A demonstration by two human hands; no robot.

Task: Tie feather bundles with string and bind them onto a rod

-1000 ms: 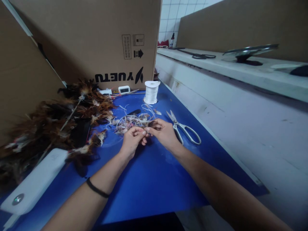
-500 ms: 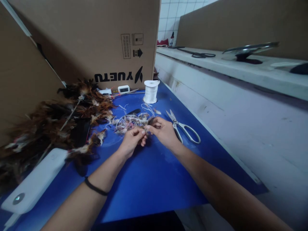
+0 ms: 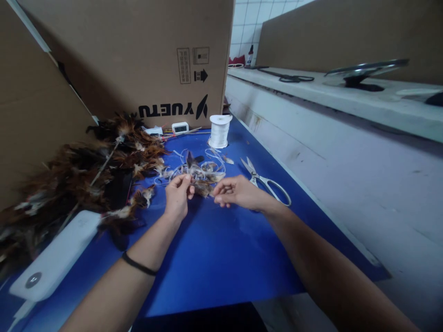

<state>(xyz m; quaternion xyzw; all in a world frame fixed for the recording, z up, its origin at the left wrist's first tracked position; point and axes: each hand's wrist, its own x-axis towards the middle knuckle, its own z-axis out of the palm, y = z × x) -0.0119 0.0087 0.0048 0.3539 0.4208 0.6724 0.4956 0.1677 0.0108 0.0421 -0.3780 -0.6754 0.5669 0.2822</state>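
My left hand (image 3: 177, 196) is closed in a pinch on a small dark feather (image 3: 190, 160), whose tip rises above the thumb and forefinger. To its right, my right hand (image 3: 238, 191) hovers low over the blue table with its fingers curled together. Whether anything lies between those fingertips is too small to make out. Brownish fluff (image 3: 203, 188) shows between the two hands, close to the right fingertips. Behind them lies a loose tangle of clear ribbon (image 3: 217, 159) and feather bits. Scissors (image 3: 265, 180) rest with blades apart just beyond my right hand.
A white ribbon spool (image 3: 219, 131) stands at the back. Brown feather bundles on sticks (image 3: 100, 170) cover the left side, beside a white power bank (image 3: 55, 256). A small digital clock (image 3: 180, 128) sits before a cardboard box (image 3: 121, 55). A ledge (image 3: 318, 87) runs along the right.
My hands, together before, are now apart: the left has shifted slightly left, the right a little to the right and down. The dark feather now stands up from my left fingers.
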